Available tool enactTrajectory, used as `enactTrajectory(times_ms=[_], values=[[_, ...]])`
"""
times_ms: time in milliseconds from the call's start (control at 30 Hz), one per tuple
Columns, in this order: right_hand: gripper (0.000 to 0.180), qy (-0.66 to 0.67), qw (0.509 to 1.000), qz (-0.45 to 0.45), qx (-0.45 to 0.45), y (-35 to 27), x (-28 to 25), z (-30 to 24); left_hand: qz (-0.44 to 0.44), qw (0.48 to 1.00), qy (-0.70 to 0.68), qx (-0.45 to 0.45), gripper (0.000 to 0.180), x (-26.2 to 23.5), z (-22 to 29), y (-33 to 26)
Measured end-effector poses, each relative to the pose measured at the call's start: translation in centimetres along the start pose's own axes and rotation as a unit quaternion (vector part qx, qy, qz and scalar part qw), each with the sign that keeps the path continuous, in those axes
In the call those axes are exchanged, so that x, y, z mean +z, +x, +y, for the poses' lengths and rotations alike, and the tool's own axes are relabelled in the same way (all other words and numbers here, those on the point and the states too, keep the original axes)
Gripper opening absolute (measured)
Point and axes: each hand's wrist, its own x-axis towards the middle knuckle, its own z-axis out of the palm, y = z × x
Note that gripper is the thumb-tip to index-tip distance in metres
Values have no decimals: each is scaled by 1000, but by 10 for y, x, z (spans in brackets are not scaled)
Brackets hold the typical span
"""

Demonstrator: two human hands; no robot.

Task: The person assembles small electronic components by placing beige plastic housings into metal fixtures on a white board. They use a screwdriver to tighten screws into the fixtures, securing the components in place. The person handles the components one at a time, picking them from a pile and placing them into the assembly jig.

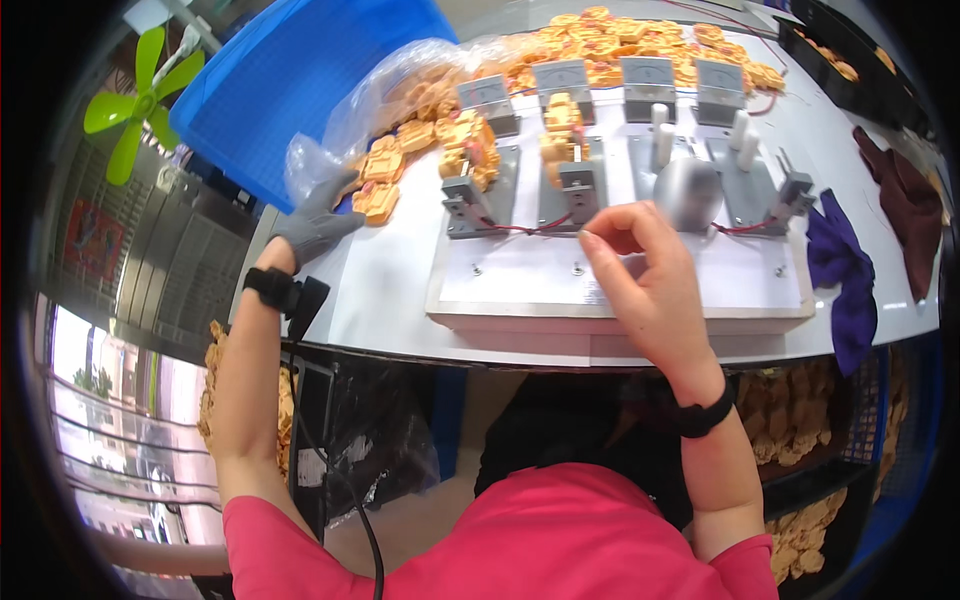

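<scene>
My left hand (322, 222), in a grey glove, reaches to the left end of the pile with thumb and fingers apart. Right beside its fingertips lie yellow-orange moulded plastic pieces (377, 202). My bare right hand (648, 285) hovers over the front of a white test board (520, 285), thumb and forefinger curled together. Anything between those fingertips is too small or hidden to make out. Two grey fixtures on the board bear yellow-orange pieces, one at the left (470, 145) and one in the middle (562, 140). White pegs (743, 140) stand on the fixtures to the right.
Grey panel meters (649, 85) line the board's back, with a large heap of yellow pieces (600, 45) behind. A blue bin (290, 90) and clear plastic bag (375, 90) are at the left. Purple (840, 270) and maroon cloths (900, 205) lie right. A green fan (145, 105) stands far left.
</scene>
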Motion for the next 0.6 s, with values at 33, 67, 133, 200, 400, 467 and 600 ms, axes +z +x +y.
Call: enactTrajectory(times_ms=[33, 67, 133, 200, 400, 467, 600], values=[[8, -10, 1000, -6, 6, 0, 0, -1, -22, 999, 27, -30, 75, 5, -6, 6], [8, -20, 1000, -12, 12, 0, -1, -2, -25, 998, 44, -33, 77, 10, -11, 13], [8, -41, 999, -23, 29, 1, -1, -3, -32, 996, 73, -40, 81, 25, -19, 31], [8, -20, 998, -20, 64, 0, 1, -1, -37, 992, 79, -86, 83, 36, -18, 55], [8, -3, 995, -17, 102, 0, 2, 1, 8, 982, 151, -112, 80, 67, -31, 73], [9, -6, 995, -18, 103, 0, 2, 2, 41, 984, 156, -69, 78, 76, -39, 65], [9, -19, 994, -26, 102, 0, 1, 0, 31, 999, -30, -25, 92, 64, -38, 43]])
